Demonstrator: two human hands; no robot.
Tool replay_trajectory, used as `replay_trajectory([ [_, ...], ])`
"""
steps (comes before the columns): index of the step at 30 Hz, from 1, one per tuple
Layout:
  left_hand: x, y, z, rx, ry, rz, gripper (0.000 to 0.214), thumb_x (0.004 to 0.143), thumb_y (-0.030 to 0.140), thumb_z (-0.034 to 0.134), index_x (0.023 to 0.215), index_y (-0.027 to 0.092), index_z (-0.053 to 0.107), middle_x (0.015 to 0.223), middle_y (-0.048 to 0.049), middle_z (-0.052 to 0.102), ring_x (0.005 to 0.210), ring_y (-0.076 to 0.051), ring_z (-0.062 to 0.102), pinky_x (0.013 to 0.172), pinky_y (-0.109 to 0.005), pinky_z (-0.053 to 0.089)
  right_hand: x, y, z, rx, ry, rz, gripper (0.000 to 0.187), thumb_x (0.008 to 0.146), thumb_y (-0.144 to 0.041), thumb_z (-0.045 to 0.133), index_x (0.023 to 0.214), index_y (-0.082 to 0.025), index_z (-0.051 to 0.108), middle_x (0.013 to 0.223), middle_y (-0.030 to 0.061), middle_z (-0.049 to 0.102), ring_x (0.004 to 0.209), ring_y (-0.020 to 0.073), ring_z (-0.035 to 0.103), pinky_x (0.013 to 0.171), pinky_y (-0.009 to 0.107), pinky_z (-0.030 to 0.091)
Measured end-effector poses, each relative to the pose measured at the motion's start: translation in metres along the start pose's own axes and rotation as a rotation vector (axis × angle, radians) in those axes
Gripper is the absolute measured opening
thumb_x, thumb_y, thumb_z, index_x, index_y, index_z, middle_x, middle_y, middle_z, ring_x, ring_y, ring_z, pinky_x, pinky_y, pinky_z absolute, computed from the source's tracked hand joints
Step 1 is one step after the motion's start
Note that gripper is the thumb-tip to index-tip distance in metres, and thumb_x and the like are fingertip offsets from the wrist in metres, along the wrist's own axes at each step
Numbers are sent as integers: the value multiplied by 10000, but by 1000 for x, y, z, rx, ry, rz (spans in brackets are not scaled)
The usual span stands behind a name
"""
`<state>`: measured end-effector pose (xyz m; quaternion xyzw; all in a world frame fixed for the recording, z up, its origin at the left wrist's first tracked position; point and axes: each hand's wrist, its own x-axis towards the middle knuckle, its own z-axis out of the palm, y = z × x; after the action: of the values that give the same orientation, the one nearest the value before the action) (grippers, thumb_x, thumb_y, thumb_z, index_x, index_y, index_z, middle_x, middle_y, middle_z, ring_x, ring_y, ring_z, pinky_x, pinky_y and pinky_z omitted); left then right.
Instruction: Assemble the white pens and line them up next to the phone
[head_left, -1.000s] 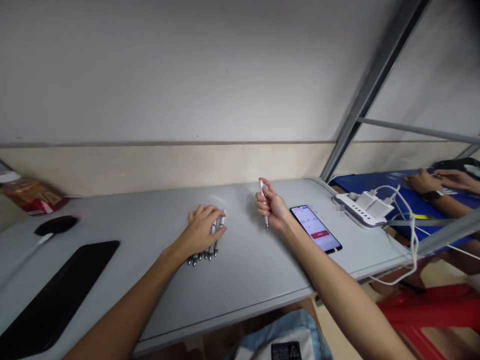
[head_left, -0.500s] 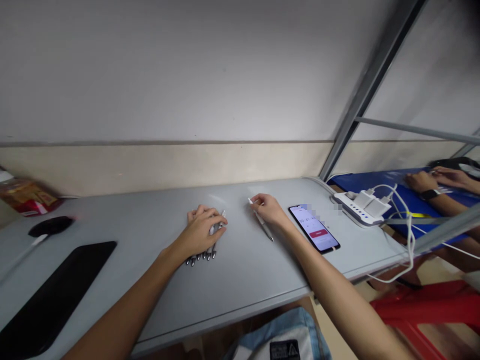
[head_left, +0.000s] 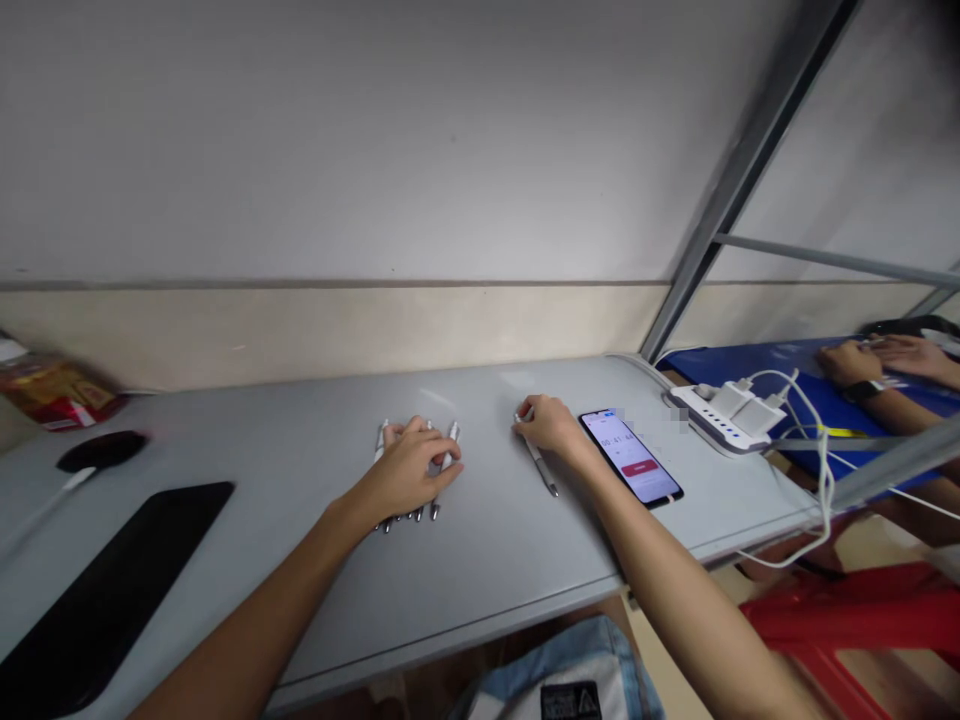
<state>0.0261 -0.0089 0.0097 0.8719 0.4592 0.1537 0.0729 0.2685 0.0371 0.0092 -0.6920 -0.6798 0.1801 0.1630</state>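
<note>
My left hand (head_left: 409,465) lies over a row of several pens on the grey table, hiding their middles. Its thumb and index finger are closed around the white pen (head_left: 451,440) at the right end of the row, which sits slightly apart from the others. Silver tips (head_left: 388,526) of the pens poke out below the hand. Further right, my right hand (head_left: 546,422) pinches the upper end of a single pen (head_left: 544,470). That one slants, its silver tip pointing toward me.
Right of my right hand lies a phone (head_left: 630,458) with a lit timer. Beyond it sits a white power strip (head_left: 716,420) with plugs and cables. A black mat (head_left: 127,590), a dark charging pad (head_left: 101,452) and a jar (head_left: 52,390) are left. A co-worker's hands (head_left: 870,360) rest over a blue surface.
The rightmost pen of the row has shifted right with my left fingers. My right hand and its pen have moved a little right and down.
</note>
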Motion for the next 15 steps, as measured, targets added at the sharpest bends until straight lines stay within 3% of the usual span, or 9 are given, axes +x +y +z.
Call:
replay_trajectory([
  [4,1,3,2,-8,5,-32,155,828,352,550,787,238,647,721,6,607,900,-212,480,841,-396,232,-1,-1,1,36,114,-52,319,762,-289,645,1060,-174,632,924,98,663,760,189,595,634,270,386],
  [6,2,5,3,-29,28,-50,102,802,312,574,787,240,646,718,11,606,910,-214,490,847,-388,250,-4,-4,2,78,173,-172,333,789,-284,638,1102,-173,614,915,87,653,803,193,584,699,287,405],
  [8,2,7,3,-78,58,-59,81,789,267,578,824,248,648,745,14,616,921,-212,500,857,-379,275,-8,-9,3,128,193,-379,359,789,-250,657,1139,-190,602,968,79,640,897,201,565,801,312,413],
  [12,2,10,-1,-210,114,-17,144,834,234,525,917,247,642,821,8,624,896,-187,521,857,-340,341,-18,-21,5,201,90,-850,443,802,-286,688,1230,-250,577,1190,79,577,1106,210,489,967,354,361],
  [15,2,9,-3,-215,156,-13,131,871,266,506,925,246,624,866,11,621,871,-172,532,864,-333,355,-21,-26,7,238,-26,-929,228,879,-324,601,1080,-232,658,1034,60,646,992,186,544,899,323,388],
])
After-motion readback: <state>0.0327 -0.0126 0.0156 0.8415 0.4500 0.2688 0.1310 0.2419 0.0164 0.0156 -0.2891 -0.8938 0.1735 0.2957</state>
